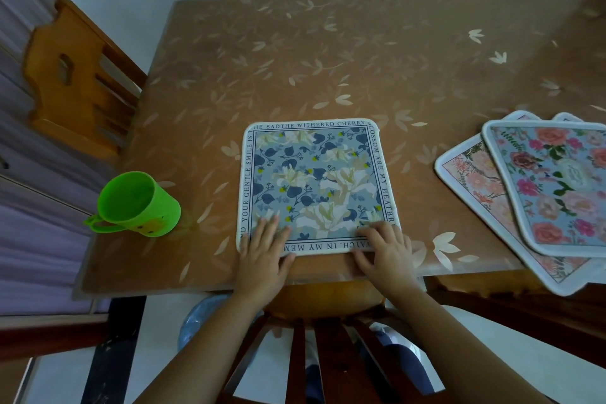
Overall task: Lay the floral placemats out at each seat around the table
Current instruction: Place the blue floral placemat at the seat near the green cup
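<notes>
A square blue floral placemat [314, 180] with a lettered border lies flat near the table's front edge, in front of a chair. My left hand [265, 256] rests flat on its front left corner, fingers spread. My right hand [383, 251] presses flat on its front right corner. Neither hand grips anything. At the right edge of the table sits a fanned pile of more floral placemats: a blue one with pink roses [557, 187] on top and a peach one [472, 180] beneath it.
A green plastic mug [137, 203] stands on the table [328, 59] left of the placemat. A wooden chair [75, 79] stands at the table's left side, and another chair back [324, 331] is directly below my arms. The pile overhangs the table's front right corner.
</notes>
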`<state>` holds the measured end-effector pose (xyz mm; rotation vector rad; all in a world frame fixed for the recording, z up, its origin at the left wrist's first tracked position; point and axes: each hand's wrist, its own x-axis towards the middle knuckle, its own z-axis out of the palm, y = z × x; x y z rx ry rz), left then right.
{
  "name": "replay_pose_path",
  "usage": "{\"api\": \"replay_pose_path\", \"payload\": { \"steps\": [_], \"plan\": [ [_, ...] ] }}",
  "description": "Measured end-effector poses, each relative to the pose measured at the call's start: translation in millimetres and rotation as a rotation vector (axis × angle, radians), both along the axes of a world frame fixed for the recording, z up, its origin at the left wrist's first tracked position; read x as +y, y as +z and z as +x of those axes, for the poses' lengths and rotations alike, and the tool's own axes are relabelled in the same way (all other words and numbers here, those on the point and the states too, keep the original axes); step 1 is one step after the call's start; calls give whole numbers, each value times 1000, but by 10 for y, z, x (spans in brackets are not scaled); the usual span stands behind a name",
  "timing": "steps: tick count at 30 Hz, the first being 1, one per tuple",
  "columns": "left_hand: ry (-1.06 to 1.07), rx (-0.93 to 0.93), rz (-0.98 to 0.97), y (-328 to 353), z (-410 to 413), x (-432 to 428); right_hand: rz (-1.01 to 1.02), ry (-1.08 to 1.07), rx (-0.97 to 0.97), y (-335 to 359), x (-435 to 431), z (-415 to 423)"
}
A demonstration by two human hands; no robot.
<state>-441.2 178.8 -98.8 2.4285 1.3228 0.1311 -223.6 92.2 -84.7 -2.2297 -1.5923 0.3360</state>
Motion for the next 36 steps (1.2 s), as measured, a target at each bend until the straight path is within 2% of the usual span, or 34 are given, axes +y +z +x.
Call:
{"api": "replay_pose_path", "payload": {
  "steps": [3,6,10,26,36],
  "plan": [
    [22,134,32,-93,90,-28,-57,111,-26,-41,151,-160],
    [111,161,56,-100,230,31,-186,190,-64,-146,371,-286],
    [124,198,62,-145,374,248,-249,235,-172,-232,616,-236],
    [154,173,123,-221,878,1423,-164,181,-217,-363,1967,279],
    [82,177,138,-220,1005,1952,-123,266,-185,-321,2477,606]
  ]
}}
